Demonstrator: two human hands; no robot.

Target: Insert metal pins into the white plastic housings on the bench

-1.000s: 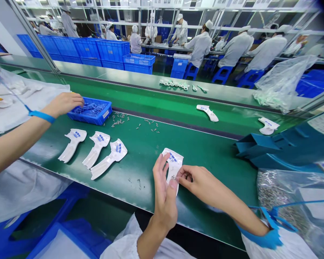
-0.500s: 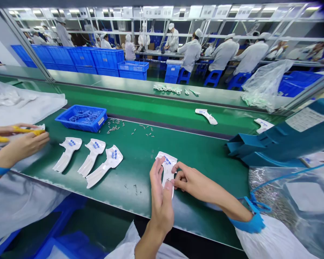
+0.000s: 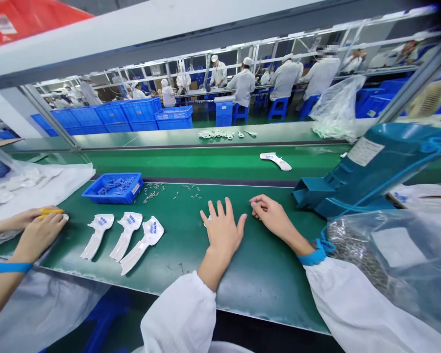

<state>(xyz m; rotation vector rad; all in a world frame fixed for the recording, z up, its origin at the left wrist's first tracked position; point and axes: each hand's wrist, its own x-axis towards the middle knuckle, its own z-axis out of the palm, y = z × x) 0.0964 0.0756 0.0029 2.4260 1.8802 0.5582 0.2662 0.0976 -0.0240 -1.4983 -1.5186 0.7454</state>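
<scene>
My left hand [image 3: 223,226] is spread open, palm down, just above or on the green worktop [image 3: 257,289]. A small white edge [image 3: 207,222] shows at its fingers; the rest of that piece is hidden under the hand. To the right, my right hand [image 3: 270,214] hovers over the worktop with fingers curled together, thumb and index close; whether anything tiny is between them I cannot make out. Left of my hands lie three white curved plastic shells [image 3: 142,242] with blue pieces in their wide ends. Small metal pieces [image 3: 152,192] are scattered beyond them.
A blue tray [image 3: 108,198] of small blue parts stands at the back left. A co-worker's hands [image 3: 44,228] hold something yellow at far left. One white shell [image 3: 275,161] lies on the green belt. A teal chute [image 3: 360,166] and a bag of metal pieces [image 3: 356,255] stand right.
The view has tilted upward. My left hand has let go of the white shell and spread its fingers; my right hand has moved away to the right.
</scene>
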